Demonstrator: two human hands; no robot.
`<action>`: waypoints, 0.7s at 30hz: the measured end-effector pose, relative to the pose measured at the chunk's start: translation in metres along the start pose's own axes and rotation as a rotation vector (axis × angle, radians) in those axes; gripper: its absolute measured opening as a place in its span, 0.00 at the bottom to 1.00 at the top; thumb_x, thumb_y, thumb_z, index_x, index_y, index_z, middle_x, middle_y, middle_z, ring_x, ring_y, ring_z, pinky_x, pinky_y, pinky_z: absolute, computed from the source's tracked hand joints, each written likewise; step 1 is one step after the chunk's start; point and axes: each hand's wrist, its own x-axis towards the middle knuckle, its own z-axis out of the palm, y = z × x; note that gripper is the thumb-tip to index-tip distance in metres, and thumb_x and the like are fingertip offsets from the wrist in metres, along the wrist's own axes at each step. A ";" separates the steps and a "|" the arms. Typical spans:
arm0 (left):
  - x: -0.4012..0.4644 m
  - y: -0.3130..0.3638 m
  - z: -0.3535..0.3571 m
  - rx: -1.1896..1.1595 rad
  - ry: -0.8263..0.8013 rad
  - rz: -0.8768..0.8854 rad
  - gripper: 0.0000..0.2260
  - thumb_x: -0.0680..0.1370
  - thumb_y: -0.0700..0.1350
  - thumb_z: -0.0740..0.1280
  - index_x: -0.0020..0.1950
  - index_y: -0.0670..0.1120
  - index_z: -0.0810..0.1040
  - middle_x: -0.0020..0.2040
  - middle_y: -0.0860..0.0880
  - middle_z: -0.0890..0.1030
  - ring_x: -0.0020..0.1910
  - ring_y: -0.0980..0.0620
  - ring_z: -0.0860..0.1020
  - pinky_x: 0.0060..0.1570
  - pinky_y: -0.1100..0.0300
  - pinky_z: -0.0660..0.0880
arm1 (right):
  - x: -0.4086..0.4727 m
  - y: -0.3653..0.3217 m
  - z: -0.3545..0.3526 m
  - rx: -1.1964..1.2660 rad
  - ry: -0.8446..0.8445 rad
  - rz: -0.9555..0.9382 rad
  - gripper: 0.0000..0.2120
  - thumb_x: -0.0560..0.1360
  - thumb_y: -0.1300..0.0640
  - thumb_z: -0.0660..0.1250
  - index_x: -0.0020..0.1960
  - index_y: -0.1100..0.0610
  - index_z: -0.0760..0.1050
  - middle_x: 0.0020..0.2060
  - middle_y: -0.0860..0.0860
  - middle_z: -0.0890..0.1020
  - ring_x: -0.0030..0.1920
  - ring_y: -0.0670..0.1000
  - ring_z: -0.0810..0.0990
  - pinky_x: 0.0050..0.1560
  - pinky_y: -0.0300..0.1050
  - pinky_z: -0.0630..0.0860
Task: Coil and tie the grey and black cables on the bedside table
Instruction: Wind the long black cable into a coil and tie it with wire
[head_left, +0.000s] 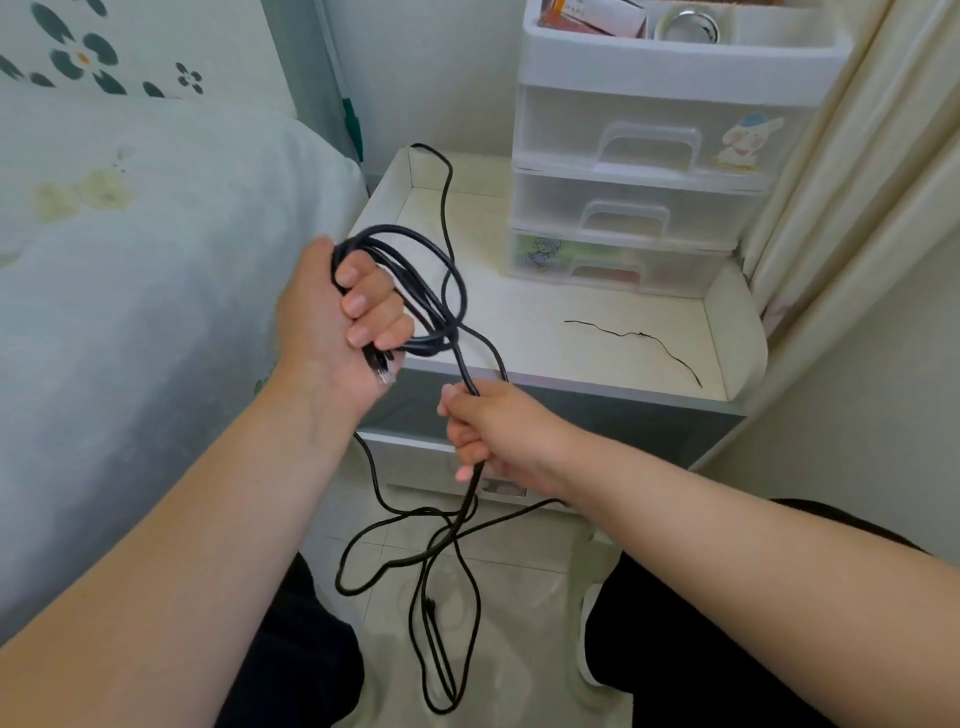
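A small bedroom, with a bed (130, 260) beside a white worktop (545, 332). The left hand (332, 332) has its fingers (363, 304) curled tight round loops of the black cable (415, 291), likely so they stay neat. The right hand (493, 431) pinches the loose part, ready to feed another loop. The rest hangs to the floor (519, 597). A thin tie (639, 338) waits on the worktop.

Both bare forearms are extended forward from the bottom corners of the view. The left hand (337, 332) is raised with the palm turned toward the camera, its fingers curled closed round several loops of black cable (415, 291). The right hand (493, 436) is held lower and just beside the left wrist, knuckles outward, its fingers closed round a single strand.
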 end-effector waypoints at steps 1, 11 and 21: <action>0.002 0.002 -0.001 -0.023 0.050 0.034 0.21 0.81 0.50 0.50 0.27 0.50 0.62 0.19 0.55 0.60 0.14 0.57 0.56 0.16 0.65 0.53 | -0.002 0.003 0.004 0.065 0.022 0.009 0.10 0.81 0.50 0.57 0.44 0.54 0.68 0.25 0.46 0.65 0.23 0.44 0.63 0.30 0.39 0.75; 0.005 0.008 0.002 0.231 0.310 0.411 0.22 0.82 0.54 0.49 0.29 0.49 0.62 0.22 0.52 0.62 0.20 0.52 0.56 0.22 0.62 0.55 | -0.021 0.037 0.029 -0.311 0.245 0.044 0.13 0.82 0.54 0.50 0.50 0.53 0.72 0.35 0.50 0.69 0.19 0.46 0.70 0.28 0.45 0.77; -0.003 -0.027 -0.006 1.419 -0.196 0.810 0.24 0.81 0.55 0.47 0.28 0.50 0.68 0.23 0.54 0.72 0.26 0.54 0.73 0.32 0.70 0.66 | -0.042 -0.024 0.017 -0.869 0.065 -0.130 0.14 0.81 0.54 0.53 0.55 0.52 0.78 0.31 0.44 0.72 0.29 0.44 0.70 0.31 0.40 0.66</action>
